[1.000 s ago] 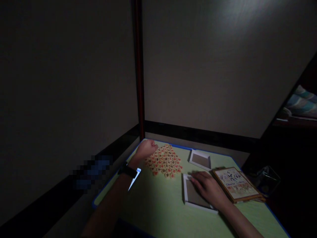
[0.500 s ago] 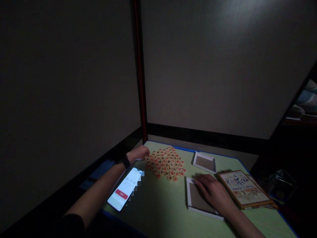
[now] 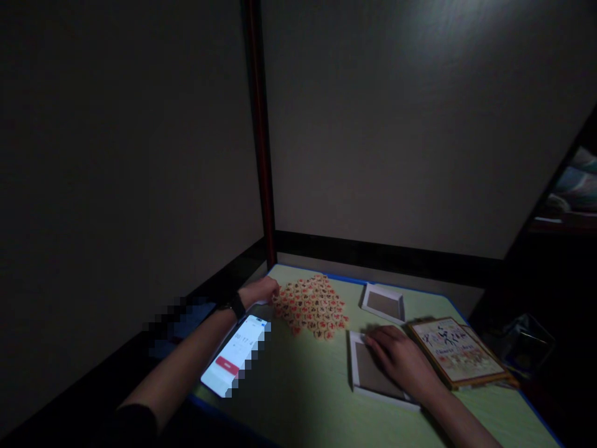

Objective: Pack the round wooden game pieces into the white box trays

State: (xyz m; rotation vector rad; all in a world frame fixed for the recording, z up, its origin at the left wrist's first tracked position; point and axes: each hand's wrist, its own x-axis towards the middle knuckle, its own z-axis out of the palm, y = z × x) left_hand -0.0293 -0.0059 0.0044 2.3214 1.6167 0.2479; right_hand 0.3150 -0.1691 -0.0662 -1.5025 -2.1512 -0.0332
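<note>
Many round wooden Chinese chess pieces (image 3: 312,305) with red and dark characters lie packed together in one flat layer on the table. At the left corner of this group is my left hand (image 3: 261,290), its fingers curled and closed against the edge pieces. What sits between the fingertips is hidden. My right hand (image 3: 394,354) rests over a shallow white box tray (image 3: 354,364) with a brown inside, fingers stretched out and holding nothing.
A lit phone (image 3: 236,354) showing a timer lies near my left forearm. Behind the tray sits a second shallow white box part (image 3: 383,303). To the right is a Chinese chess box (image 3: 461,350). The green table (image 3: 298,404) has blue edges and meets walls behind.
Both hands stay nearly where they were. The whole view has shifted very slightly, and the chess pieces keep their arrangement.
</note>
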